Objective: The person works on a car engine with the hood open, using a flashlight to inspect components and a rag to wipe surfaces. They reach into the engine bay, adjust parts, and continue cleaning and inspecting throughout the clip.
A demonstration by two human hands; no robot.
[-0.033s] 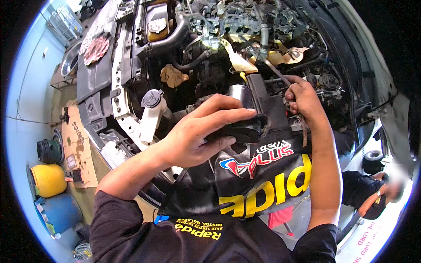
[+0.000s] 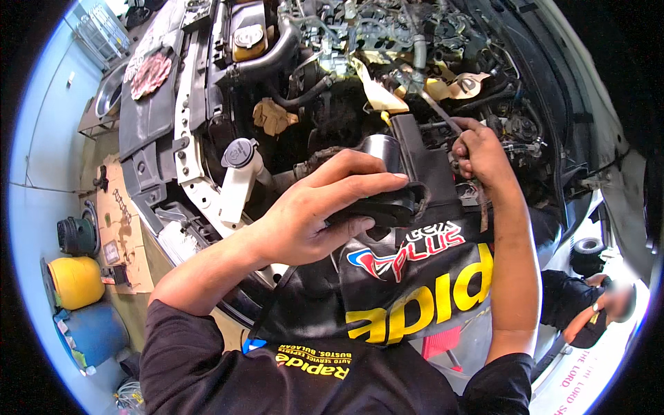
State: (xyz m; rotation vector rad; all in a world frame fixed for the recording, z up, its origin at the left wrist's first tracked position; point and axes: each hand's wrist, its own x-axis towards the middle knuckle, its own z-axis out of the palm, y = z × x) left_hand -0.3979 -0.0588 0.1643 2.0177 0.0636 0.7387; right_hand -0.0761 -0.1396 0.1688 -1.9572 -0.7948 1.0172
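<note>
Over the near side of the engine bay, my left hand (image 2: 315, 207) grips a black rounded part (image 2: 387, 204) between thumb and fingers; its exact kind I cannot make out. A shiny silver cylinder (image 2: 380, 148) shows just beyond those fingertips. My right hand (image 2: 481, 153) is closed around a long, thin, flat metal bar (image 2: 440, 111). The bar's far end reaches toward the engine (image 2: 380, 41), and its near end hangs below my fist. Between my hands stands an upright dark plastic panel (image 2: 418, 155).
A black fender cover (image 2: 311, 297) drapes the near edge. Left of my left hand is a white reservoir with a dark cap (image 2: 238, 153). Crumpled brown paper (image 2: 273, 117) is lodged in the bay. Another person (image 2: 574, 304) is at the right; a yellow container (image 2: 76, 282) stands at left.
</note>
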